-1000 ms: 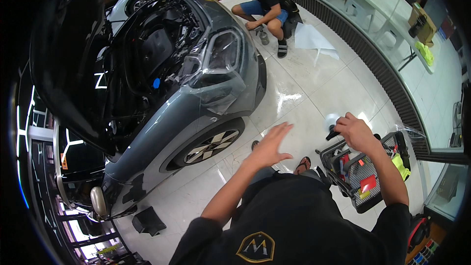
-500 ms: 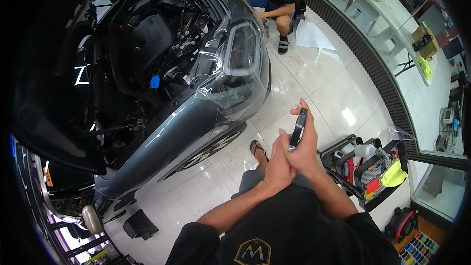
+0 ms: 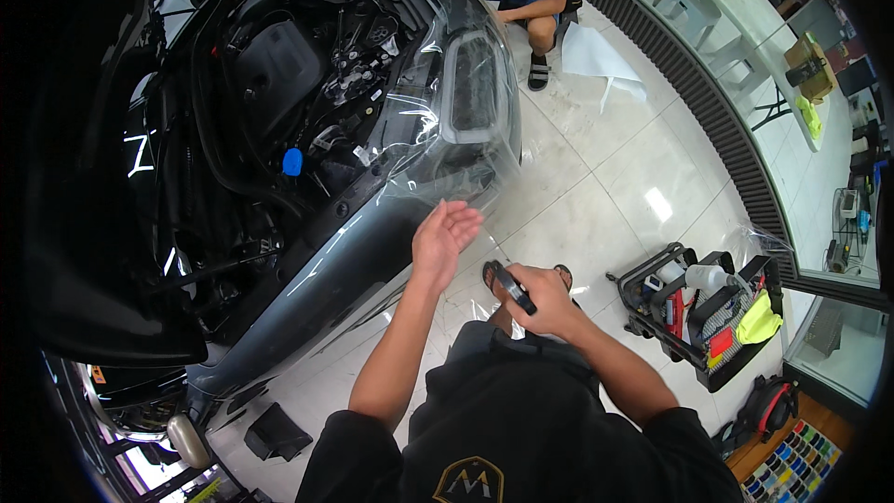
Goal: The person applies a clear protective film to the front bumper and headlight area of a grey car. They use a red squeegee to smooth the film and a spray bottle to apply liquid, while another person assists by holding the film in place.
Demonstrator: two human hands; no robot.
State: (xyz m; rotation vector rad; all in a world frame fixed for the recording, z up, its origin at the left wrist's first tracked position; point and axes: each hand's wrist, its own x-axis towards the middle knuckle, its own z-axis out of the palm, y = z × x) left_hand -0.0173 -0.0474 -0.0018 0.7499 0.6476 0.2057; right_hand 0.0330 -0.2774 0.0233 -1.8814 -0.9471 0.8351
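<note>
My left hand (image 3: 445, 240) is raised beside the front corner of a dark grey car (image 3: 326, 261), palm up with its fingers stretched and nothing in them. Clear plastic film (image 3: 417, 160) hangs wrinkled over that corner and around the headlight (image 3: 473, 88). Whether my fingertips touch the film I cannot tell. Lower and to the right, in front of my body, my right hand (image 3: 549, 300) is closed around a slim black tool with a shiny strip (image 3: 514, 287). Its exact kind does not show.
The hood stands raised over the engine bay (image 3: 279, 61). Another person (image 3: 535, 0) crouches by the car's front, near a white sheet (image 3: 601, 61) on the floor. A tool caddy (image 3: 703, 312) stands at my right, with a backpack (image 3: 768, 410) behind it. A long table (image 3: 736, 14) lies far right.
My hands, together before, have come apart. The left has moved up and left toward the film, opening; the right has dropped lower with the black tool, which now points up and left.
</note>
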